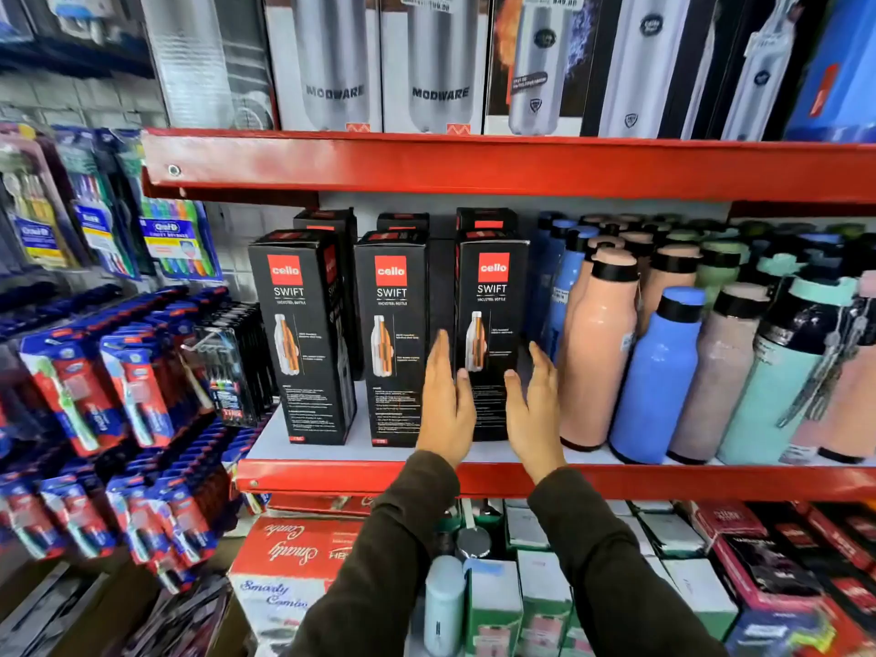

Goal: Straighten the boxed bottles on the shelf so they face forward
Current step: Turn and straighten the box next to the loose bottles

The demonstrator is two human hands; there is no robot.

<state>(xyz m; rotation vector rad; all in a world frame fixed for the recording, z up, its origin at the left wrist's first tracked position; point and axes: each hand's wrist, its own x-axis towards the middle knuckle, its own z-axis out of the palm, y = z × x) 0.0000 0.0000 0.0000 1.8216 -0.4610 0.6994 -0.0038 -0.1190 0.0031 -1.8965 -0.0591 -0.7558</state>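
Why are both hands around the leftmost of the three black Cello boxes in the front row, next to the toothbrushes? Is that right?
Not quite. In the head view the left hand and the right hand flank the rightmost Cello box, the one beside the peach bottle, not the leftmost box. The rest holds: three black boxes stand in the front row.

Three boxes (pixel 393 343) stand in a row at the shelf (pixel 332 474) front, more behind; loose bottles (pixel 659 372) stand right, toothbrush packs (pixel 118 386) hang left
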